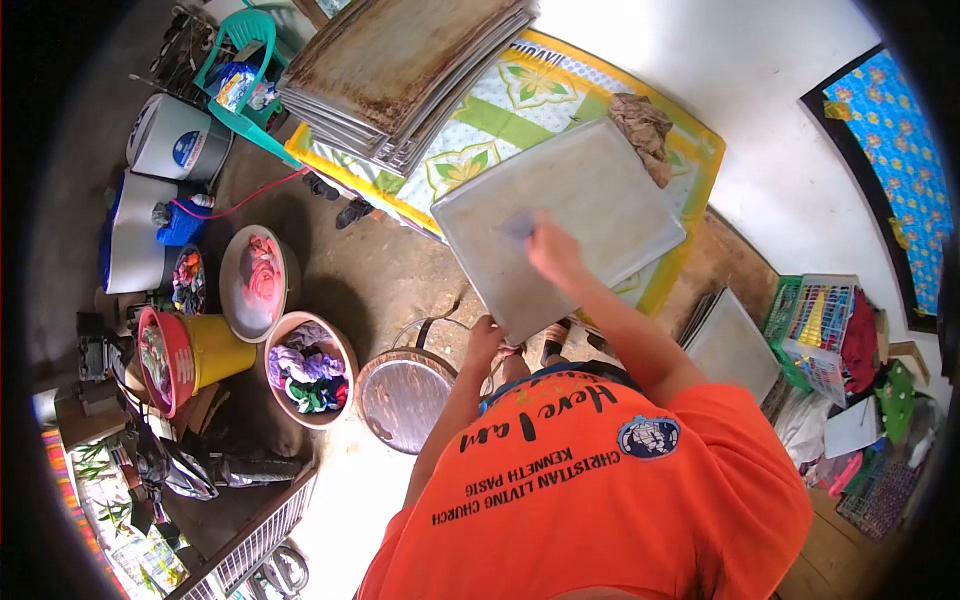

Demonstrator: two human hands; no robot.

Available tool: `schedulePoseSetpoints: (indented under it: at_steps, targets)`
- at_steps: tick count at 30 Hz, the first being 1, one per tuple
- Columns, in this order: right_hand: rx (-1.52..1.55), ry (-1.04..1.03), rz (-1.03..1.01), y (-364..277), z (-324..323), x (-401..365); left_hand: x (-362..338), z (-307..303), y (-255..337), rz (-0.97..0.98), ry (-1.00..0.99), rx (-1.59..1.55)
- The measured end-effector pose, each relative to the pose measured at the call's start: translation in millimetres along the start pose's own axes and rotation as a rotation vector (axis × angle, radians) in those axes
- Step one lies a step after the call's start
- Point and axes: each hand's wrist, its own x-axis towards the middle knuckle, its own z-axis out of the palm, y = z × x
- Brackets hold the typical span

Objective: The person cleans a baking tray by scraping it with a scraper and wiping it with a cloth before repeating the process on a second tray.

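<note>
A large grey metal baking tray [590,190] lies across the patterned tablecloth, its near corner jutting past the table edge towards me. My left hand [486,342] is closed at that near corner, fingers around the rim. Over the middle of the tray, my right hand [553,250] is closed on a small blue-grey piece [518,224], pressed to or just above the surface. Motion blur hides whether it is a cloth or a scraper. Crumpled brown paper [642,132] touches the tray's far right edge. A tall stack of browned baking trays [400,70] stands at the table's far left.
Left on the floor are basins of clothes [310,370], a yellow bucket [222,352] and a round wooden stool [405,400]. A green chair [245,40] stands behind. More flat trays [735,345] lean at right beside plastic baskets [820,325]. A white wall [760,130] borders the table.
</note>
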Motion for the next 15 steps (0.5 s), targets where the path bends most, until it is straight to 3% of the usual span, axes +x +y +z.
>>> schedulePoseSetpoints:
  at_steps: [1, 3, 5, 8, 14, 15]
  targets:
    - [0.007, 0.040, 0.183, 14, -17, 7, -2, -6, 0, 0.006, 0.024, 0.009]
    - [0.175, 0.247, 0.267, 67, -32, 21, -6, -15, -4, 0.015, 0.074, 0.028]
    - [0.224, 0.315, 0.265, 116, -47, 41, -10, -19, -3, 0.068, 0.117, 0.037]
    - [0.000, 0.307, 0.346, 152, -64, 77, -4, -25, -10, 0.162, 0.137, 0.126]
    - [-0.235, 0.303, 0.493, 130, -112, 145, 1, -29, -11, 0.169, 0.120, 0.224]
    - [-0.263, 0.302, 0.433, 127, -112, 155, 2, -29, -13, 0.166, 0.121, 0.220]
